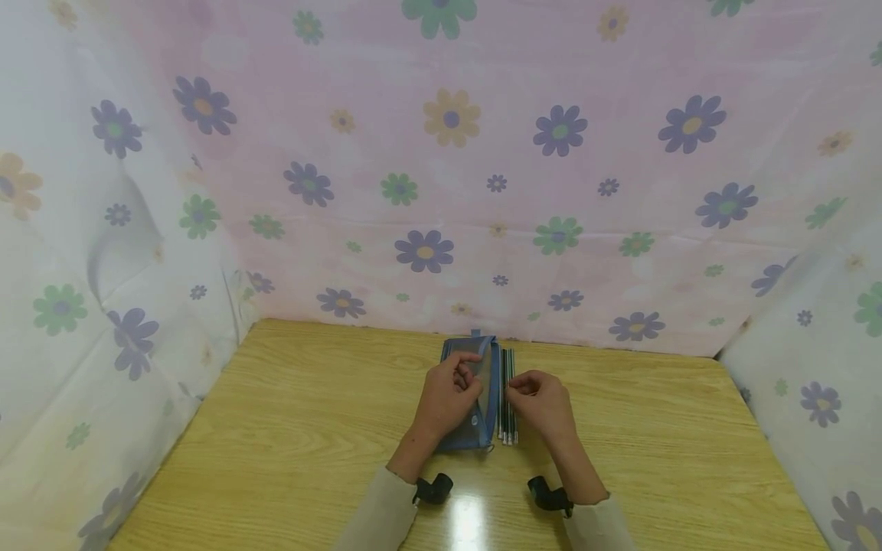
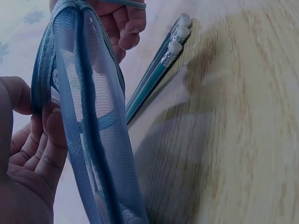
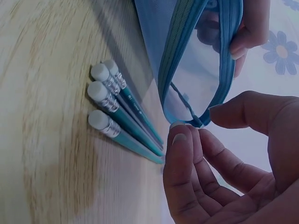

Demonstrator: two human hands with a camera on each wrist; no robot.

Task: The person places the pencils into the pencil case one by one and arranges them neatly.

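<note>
A blue mesh zip pencil case lies on the wooden table, with its zipped mouth gaping. My left hand is over its body; in the left wrist view its thumb and fingertips pinch the zip edge. From the right, my right hand reaches in with thumb and forefinger brought close together. In the right wrist view they pinch the lip at the bend of the pencil case's mouth. Green pencils with white erasers lie side by side along the case's right side, eraser ends toward me, partly under my right fingertips.
The pencil case stands near the back edge of the table. A flowered cloth hangs behind the table and along both sides. Black wrist cameras sit just inside my cuffs, above the tabletop.
</note>
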